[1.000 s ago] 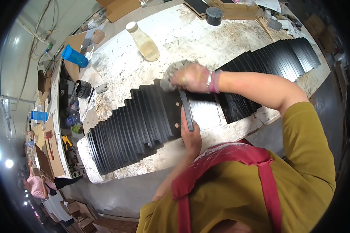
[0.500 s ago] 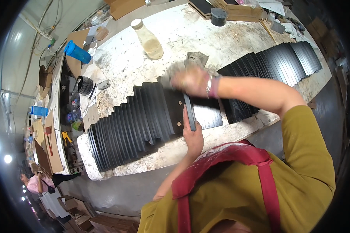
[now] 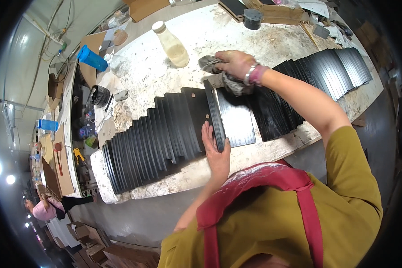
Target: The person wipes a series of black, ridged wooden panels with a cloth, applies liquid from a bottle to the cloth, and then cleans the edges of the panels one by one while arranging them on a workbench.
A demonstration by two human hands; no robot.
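Observation:
My left hand point(image 3: 217, 154) grips the near end of a narrow black board point(image 3: 215, 118), thumb on its right side and fingers on its left. The board stands on its long edge, slightly tilted. Beyond its far end, my right hand point(image 3: 237, 64) is closed on a crumpled grey rag point(image 3: 236, 85), which hangs over the far end of a flat, shiny black board point(image 3: 237, 123). Left of the held board, several black boards point(image 3: 152, 138) overlap in a fanned row; the closest has small round marks on its face. Another row of black boards point(image 3: 317, 80) fans out to the right.
On the stained white table point(image 3: 138, 80) stand a bottle of pale liquid point(image 3: 172, 47), a dark round tub point(image 3: 253, 19) and a black roll point(image 3: 98, 96). A blue bottle point(image 3: 92, 58) is at the left. A person in pink point(image 3: 49, 209) is in the left background.
My right hand has moved right with the rag, off the far end of the left row. My left fingers now show on the held board's left side.

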